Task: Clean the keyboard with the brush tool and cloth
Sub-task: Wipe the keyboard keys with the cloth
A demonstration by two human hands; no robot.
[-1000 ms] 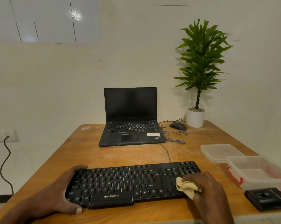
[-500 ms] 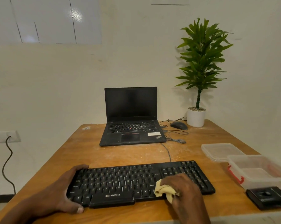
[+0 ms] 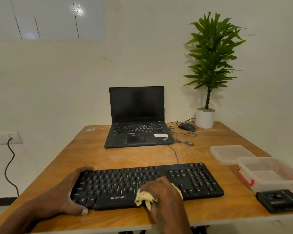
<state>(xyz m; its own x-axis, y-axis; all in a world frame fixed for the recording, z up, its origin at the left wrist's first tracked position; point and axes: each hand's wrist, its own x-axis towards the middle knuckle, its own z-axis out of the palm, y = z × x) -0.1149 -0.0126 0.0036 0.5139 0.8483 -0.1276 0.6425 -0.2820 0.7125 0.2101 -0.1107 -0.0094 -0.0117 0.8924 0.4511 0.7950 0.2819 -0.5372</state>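
Left hand point(image 3: 64, 196) grips keyboard point(image 3: 147, 184) left end, fingers curled over it. Right hand point(image 3: 162, 193) fingers bunch cloth point(image 3: 144, 198) on keys.

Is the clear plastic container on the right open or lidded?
Open: the container has no cover, and its lid lies flat on the table beside it.

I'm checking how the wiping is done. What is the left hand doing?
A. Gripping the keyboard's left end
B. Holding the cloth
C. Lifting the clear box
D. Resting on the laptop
A: the left hand wraps round the left end of the keyboard, while the right hand holds the cloth.
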